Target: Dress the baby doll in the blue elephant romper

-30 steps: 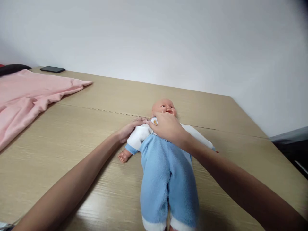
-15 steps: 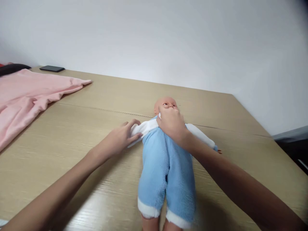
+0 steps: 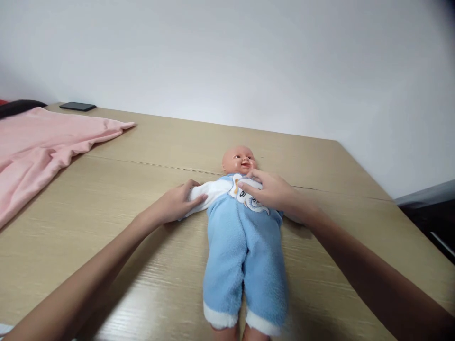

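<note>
A baby doll [image 3: 239,159] lies on its back, head away from me, in a blue fleece outfit [image 3: 227,246] with white cuffs and an animal patch on the chest. My left hand [image 3: 179,201] is closed around the doll's white sleeve [image 3: 212,190], thumb on the near side. Over the chest patch [image 3: 254,201], my right hand [image 3: 275,189] is open, thumb and fingers apart, with nothing between them. The doll's other arm is mostly hidden behind my right hand and forearm. Bare lower legs [image 3: 224,333] show beneath the cuffs.
Pink cloth [image 3: 53,137] lies crumpled over the left of the wooden table [image 3: 149,265]. A dark phone [image 3: 78,106] rests by the back edge. A seam crosses the tabletop behind the doll. A white wall [image 3: 227,61] stands behind; dark objects [image 3: 430,213] are beyond the right edge.
My right hand has moved from the doll's neck and collar rightward and toward me, and its fingers have opened. The doll's mouth and chest patch now show. My left hand stays on the sleeve.
</note>
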`<state>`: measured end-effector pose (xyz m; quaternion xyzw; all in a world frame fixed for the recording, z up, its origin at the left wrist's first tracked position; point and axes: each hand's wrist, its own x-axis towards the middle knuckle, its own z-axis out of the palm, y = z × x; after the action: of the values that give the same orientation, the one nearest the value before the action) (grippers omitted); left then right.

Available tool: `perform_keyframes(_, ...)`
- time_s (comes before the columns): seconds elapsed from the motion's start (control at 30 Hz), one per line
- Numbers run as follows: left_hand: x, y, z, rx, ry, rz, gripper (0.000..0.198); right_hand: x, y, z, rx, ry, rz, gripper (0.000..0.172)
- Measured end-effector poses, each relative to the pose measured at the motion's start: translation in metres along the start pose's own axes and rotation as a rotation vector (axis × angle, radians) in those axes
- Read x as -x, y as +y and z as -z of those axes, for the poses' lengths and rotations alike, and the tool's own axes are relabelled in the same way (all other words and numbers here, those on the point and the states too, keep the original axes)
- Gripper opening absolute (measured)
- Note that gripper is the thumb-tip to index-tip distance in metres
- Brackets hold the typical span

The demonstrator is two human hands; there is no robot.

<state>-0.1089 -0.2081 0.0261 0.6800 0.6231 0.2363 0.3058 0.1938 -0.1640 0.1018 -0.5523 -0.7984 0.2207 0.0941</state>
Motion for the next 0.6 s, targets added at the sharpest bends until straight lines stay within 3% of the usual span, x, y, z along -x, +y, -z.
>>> perform_keyframes(0.1,-0.002,-0.002,0.001,-0.154,-0.073,-0.049,0.062,0.019,0.036,0.011,-0.071,-0.085,0.041,0.044)
perform_keyframes(0.2,-0.002,-0.002,0.000,-0.251,-0.032,-0.112,0.063,0.040,0.079,0.018,-0.123,-0.132,0.055,0.043)
perform_keyframes(0.3,0.004,0.011,-0.003,-0.268,0.068,-0.183,0.056,0.064,0.119,0.018,-0.127,0.076,0.068,0.038)
perform_keyframes(0.4,0.010,0.045,-0.010,-0.207,0.158,-0.313,0.045,0.089,0.150,0.005,-0.052,0.301,0.057,0.047)
perform_keyframes(0.5,0.006,0.090,-0.027,-0.134,0.153,-0.518,0.036,0.109,0.170,-0.015,-0.144,0.297,0.024,0.062)
perform_keyframes(0.6,-0.017,0.130,-0.052,-0.195,0.093,-0.702,0.032,0.118,0.180,-0.032,-0.202,0.310,0.044,0.064)
